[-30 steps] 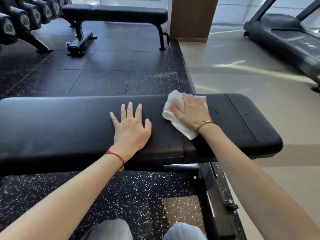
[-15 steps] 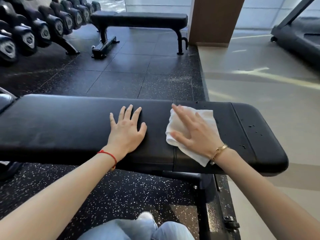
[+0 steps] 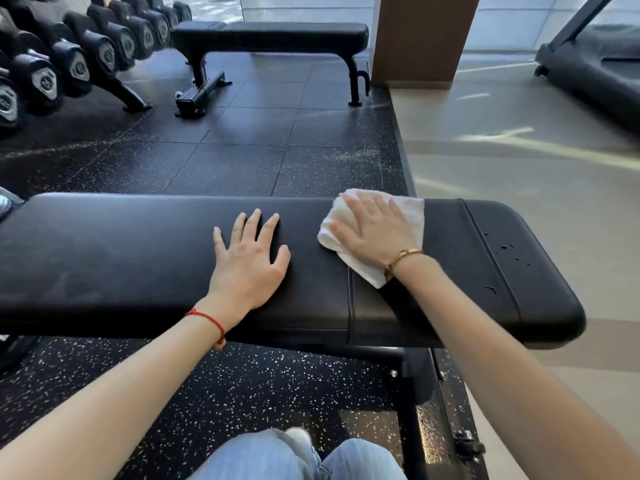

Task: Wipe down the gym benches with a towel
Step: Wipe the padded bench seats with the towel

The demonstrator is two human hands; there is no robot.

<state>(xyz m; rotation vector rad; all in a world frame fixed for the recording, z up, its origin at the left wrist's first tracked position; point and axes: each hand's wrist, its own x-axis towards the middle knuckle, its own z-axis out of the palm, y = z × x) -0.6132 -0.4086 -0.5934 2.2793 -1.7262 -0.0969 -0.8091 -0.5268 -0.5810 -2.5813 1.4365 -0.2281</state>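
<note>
Nearest, left hand point(image 3: 250, 262) lies flat w/ fingers spread on the black bench point(image 3: 121, 258), approx centre. Just at its 2 o'clock, right hand point(image 3: 375, 228) presses straight fingers on the white towel point(image 3: 410, 211), flat on the pad. Water drops point(image 3: 504, 247) at 3 o'clock. Second bench point(image 3: 273, 34) at 12, dumbbells point(image 3: 72, 60) at 10.

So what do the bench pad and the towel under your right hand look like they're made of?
The bench pad looks like black vinyl or faux leather: smooth, with a soft sheen, stitched seams, and droplets beading near its right end. The towel looks like white terry cotton: matte, fuzzy and softly folded under the flat right hand. Neither material is certain.
</note>
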